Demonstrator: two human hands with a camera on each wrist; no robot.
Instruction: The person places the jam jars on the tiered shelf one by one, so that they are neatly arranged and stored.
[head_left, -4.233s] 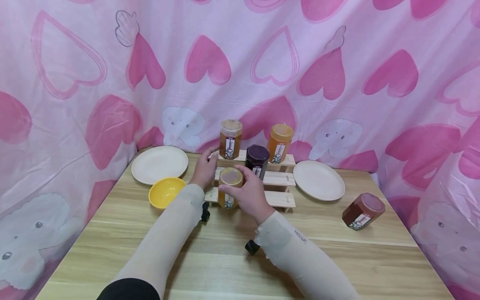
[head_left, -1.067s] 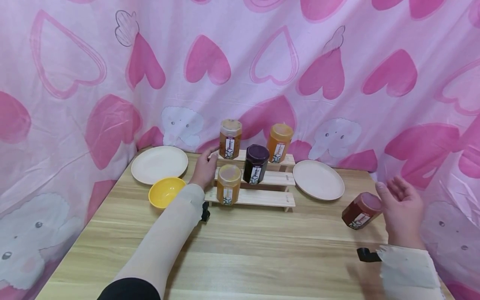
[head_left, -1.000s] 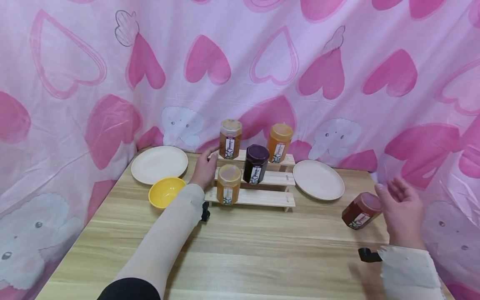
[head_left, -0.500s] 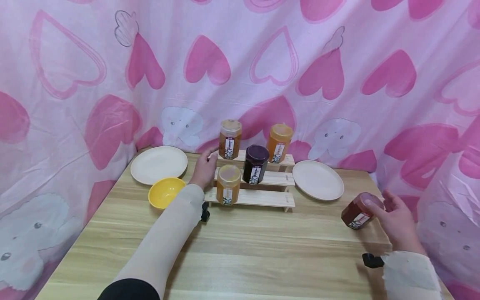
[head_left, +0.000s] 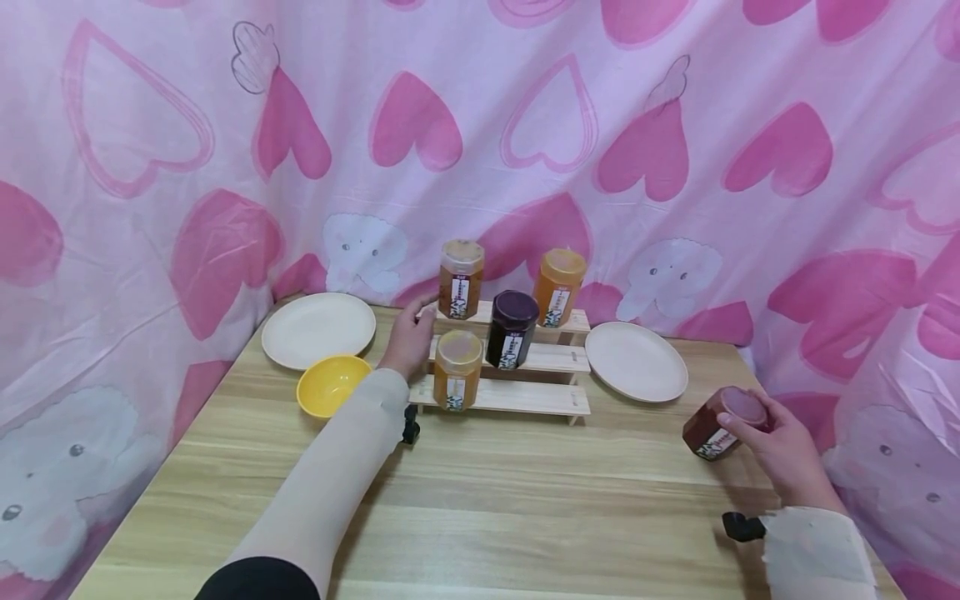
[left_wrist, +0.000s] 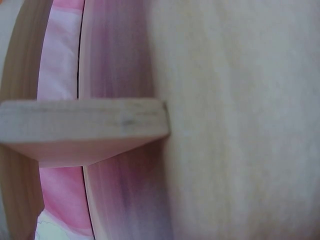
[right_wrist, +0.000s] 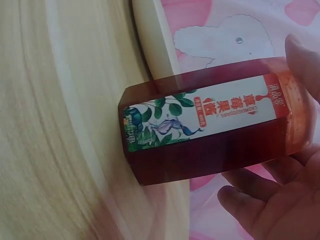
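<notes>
My right hand (head_left: 787,450) has its thumb and fingers round the lid end of a jar of strawberry jam (head_left: 712,429), dark red, at the table's right side. In the right wrist view the jam jar (right_wrist: 200,125) shows its white label, with its base at the tabletop. My left hand (head_left: 410,337) holds the left end of a three-step wooden display rack (head_left: 540,398); the left wrist view shows only the rack's wood (left_wrist: 85,120) close up. On the rack stand a yellow jar (head_left: 457,371), a dark purple jar (head_left: 512,329), an amber jar (head_left: 461,279) and an orange jar (head_left: 559,287).
A cream plate (head_left: 318,329) and a yellow bowl (head_left: 333,385) stand left of the rack. Another cream plate (head_left: 636,361) lies between the rack and the jam jar. Behind the wooden table (head_left: 480,508) hangs a pink heart-patterned curtain (head_left: 480,125).
My right hand has left the yellow jar on the lowest step, gone right and closed round the strawberry jam jar's lid end. My left hand stays at the rack.
</notes>
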